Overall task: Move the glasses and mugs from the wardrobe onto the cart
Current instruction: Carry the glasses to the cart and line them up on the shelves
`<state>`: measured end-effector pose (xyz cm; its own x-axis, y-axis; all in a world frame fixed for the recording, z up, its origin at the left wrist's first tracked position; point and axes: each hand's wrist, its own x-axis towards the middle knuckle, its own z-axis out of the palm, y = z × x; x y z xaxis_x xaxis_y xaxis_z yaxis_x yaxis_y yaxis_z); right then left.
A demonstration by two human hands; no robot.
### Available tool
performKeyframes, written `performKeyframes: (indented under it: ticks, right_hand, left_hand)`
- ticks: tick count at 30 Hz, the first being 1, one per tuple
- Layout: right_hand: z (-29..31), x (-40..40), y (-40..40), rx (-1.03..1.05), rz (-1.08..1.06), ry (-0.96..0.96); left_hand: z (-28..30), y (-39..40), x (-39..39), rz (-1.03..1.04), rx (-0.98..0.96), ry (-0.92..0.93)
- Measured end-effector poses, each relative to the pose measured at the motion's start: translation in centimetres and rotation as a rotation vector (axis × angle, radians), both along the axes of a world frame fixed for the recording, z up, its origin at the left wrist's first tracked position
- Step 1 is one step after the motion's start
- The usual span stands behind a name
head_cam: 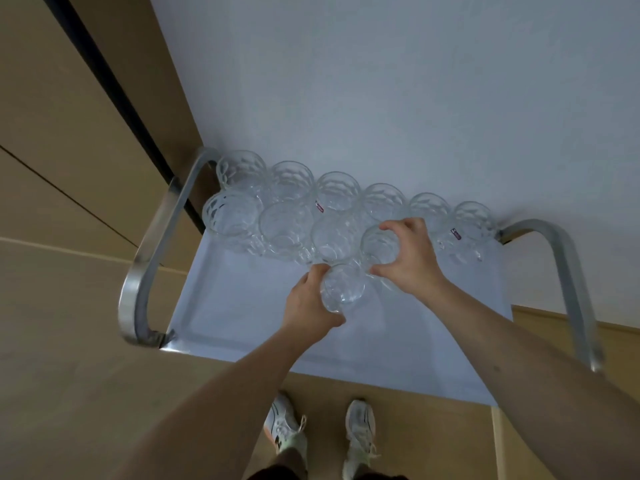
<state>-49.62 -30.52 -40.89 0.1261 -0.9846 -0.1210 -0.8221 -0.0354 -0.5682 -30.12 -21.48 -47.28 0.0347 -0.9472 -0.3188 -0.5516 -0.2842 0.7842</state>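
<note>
Head view has both of my hands over the cart top, each wrapped round a clear tumbler. My left hand [308,303] grips the near glass [343,285] by its side wall, fingers and thumb curled round it, and it sits or hovers just in front of the second row; whether its base touches the tray I cannot tell. My right hand [412,258] grips the second glass [381,244] from the right, thumb at the near side and fingers over the far rim, slotting it in at the end of the front row. Beyond them the other glasses [291,202] stand in two packed rows along the far edge of the cart tray [242,306], touching one another, some with small stickers. Metal handles [152,244] arch up at either end of the cart, the wall [381,81] rises behind, and my shoes [360,431] show below on the wood floor [69,341]. I judge these tumblers stiff, fairly heavy for their size, slick and breakable, with a dimpled surface that helps the hold. I would take each round the middle of its wall, and set it down gently so it does not knock its neighbours.
</note>
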Motion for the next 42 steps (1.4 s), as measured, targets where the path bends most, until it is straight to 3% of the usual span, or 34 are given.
performKeyframes:
  ticks: [8, 15, 32, 42]
  right_hand:
    - [0.3, -0.3, 2.8, 0.005, -0.044, 0.108]
    - [0.5, -1.5, 9.7, 0.046, -0.103, 0.165]
    - [-0.2, 0.5, 28.3, 0.142, 0.119, 0.176]
    - [-3.0, 5.4, 32.5, 0.212, 0.132, 0.225]
  left_hand:
    - [0.2, 0.5, 0.2, -0.028, -0.013, -0.014]
    - [1.1, 5.8, 0.4, 0.068, -0.003, 0.005]
    - [5.5, 24.1, 2.2, 0.205, -0.084, -0.094]
    - [3.0, 27.4, 7.3, 0.226, 0.02, -0.072]
